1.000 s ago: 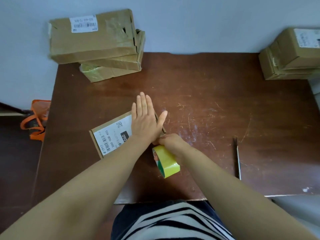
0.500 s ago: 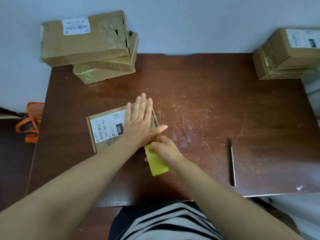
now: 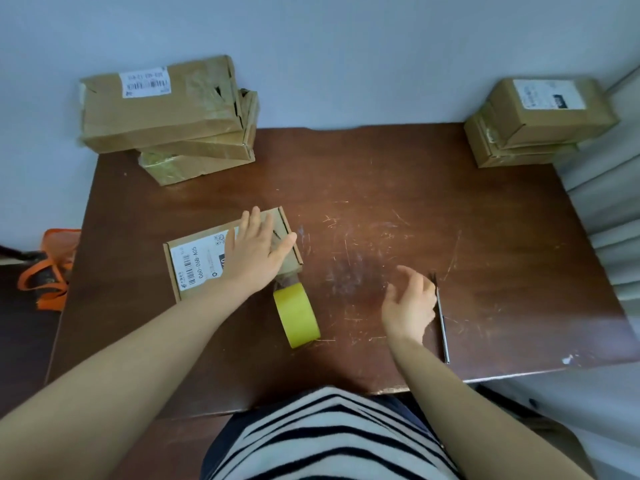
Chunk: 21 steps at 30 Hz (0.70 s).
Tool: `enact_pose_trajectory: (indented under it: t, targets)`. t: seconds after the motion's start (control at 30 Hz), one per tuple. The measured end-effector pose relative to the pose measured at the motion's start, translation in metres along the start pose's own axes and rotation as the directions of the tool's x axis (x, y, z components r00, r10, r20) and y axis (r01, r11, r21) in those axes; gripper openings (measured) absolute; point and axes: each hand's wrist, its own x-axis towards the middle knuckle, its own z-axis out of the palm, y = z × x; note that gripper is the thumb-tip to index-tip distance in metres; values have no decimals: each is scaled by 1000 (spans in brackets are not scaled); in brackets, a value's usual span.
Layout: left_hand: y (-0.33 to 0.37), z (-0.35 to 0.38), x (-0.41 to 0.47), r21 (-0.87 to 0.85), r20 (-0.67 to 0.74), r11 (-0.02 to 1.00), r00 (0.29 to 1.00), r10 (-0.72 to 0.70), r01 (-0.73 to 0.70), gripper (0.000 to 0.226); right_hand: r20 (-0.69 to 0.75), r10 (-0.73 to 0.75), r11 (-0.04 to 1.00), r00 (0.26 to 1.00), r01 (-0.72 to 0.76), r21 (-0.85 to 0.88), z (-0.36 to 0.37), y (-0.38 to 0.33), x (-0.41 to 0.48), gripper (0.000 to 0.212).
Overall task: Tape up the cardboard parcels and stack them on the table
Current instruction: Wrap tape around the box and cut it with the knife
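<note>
Mid-taping: pressing the flat brown cardboard parcel under a flat, straight-fingered left hand, with the yellow roll of tape just below that wrist, apparently joined to the box by a strip. Holding an empty, loosely spread right hand just left of the thin metal blade. Next, probably: gripping the blade and cutting the strip close to the parcel edge

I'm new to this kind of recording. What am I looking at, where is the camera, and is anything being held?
No machine here: these are a person's two bare hands, filmed by a wide-angle camera worn on the head, looking down. The left hand lies flat on a small cardboard parcel with a white label. The right hand is open and holds nothing, beside a thin blade-like tool. A yellow tape roll stands on the scratched brown wooden table. More cardboard parcels form a left stack and a right stack at the back.
</note>
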Motion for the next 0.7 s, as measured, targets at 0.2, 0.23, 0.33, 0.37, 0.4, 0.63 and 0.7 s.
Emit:
enact_pose_trajectory:
  t: [0.2, 0.23, 0.33, 0.37, 0.4, 0.63, 0.7]
  targets:
    - [3, 12, -8, -46, 2, 999, 1000, -26, 26, 69, -165, 328, 922, 930, -353, -156, -21, 54, 24, 42]
    - [2, 12, -10, -67, -4, 997, 1000, -30, 30, 68, -153, 319, 924, 936, -342, -171, -22, 60, 26, 33]
    - [1, 9, -19, -185, -47, 983, 998, -29, 20, 55, -139, 236, 965, 962, -249, -82, -23, 55, 26, 20]
    - [2, 7, -22, -255, -93, 967, 995, -48, 23, 49, -123, 212, 976, 969, -216, -15, -21, 46, 23, 19]
    - [2, 5, -24, -314, -160, 949, 984, -79, 25, 43, -88, 167, 986, 982, -165, 38, -19, 37, 20, 17]
    - [-1, -12, -44, -517, 65, 801, 947, -314, 301, 41, 467, 23, 888, 884, -232, 396, 4, -34, 10, 29]
    - [-1, -12, -52, -539, 271, 720, 899, -343, 437, 47, 594, -29, 866, 804, -277, 417, 9, -46, 15, 29]
